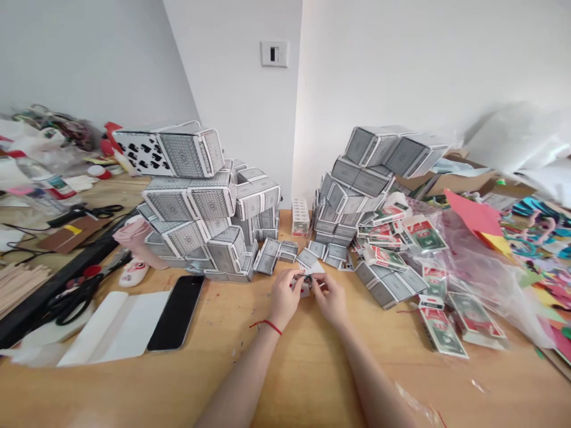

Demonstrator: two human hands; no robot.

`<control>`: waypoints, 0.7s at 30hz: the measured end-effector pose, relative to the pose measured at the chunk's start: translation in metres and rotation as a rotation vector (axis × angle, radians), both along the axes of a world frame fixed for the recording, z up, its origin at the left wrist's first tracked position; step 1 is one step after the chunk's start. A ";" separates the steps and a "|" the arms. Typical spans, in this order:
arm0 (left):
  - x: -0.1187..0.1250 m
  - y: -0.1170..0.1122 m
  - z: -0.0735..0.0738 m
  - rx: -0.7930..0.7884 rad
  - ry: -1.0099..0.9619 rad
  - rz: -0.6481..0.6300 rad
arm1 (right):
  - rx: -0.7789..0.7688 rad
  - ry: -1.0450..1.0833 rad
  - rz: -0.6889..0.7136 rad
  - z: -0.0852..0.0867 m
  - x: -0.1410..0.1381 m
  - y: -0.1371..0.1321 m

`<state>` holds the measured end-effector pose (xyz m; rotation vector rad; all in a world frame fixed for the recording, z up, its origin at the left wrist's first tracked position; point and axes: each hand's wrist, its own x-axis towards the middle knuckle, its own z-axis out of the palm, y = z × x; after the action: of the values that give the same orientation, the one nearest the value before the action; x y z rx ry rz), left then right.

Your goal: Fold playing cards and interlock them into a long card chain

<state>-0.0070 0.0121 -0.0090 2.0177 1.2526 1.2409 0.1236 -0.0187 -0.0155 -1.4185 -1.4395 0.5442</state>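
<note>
My left hand (pixel 286 295) and my right hand (pixel 329 297) meet at the middle of the wooden table, fingertips pinched close together. Between them they hold a playing card (pixel 304 290), pale with red marks; my fingers cover much of it. A small dark spot shows at the fingertips, too small to make out. Just beyond lie loose patterned cards (pixel 307 258) and a small folded card block (pixel 288 251). Boxes built from grey-backed playing cards rise in a left stack (pixel 209 205) and a right stack (pixel 345 190).
A black phone (pixel 176 313), an opened white paper (pixel 120 327) and black scissors (pixel 74 297) lie at left. Card packs (pixel 441 333) and clear plastic wrap (pixel 499 285) spread over the right side. Behind, a small white box (pixel 300 217) stands near the wall.
</note>
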 end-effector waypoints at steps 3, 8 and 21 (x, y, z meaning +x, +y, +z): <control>-0.001 0.000 0.000 0.042 0.039 0.029 | -0.007 0.025 -0.001 -0.001 -0.004 -0.001; 0.001 -0.005 0.001 0.125 0.159 0.061 | -0.039 -0.008 -0.064 -0.005 -0.008 -0.002; 0.003 0.001 -0.006 -0.142 -0.230 0.143 | -0.164 0.294 -0.070 -0.009 0.009 0.013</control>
<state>-0.0045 0.0131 -0.0148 1.6590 1.3487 1.3645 0.1330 -0.0058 -0.0243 -1.4424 -1.1283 0.8049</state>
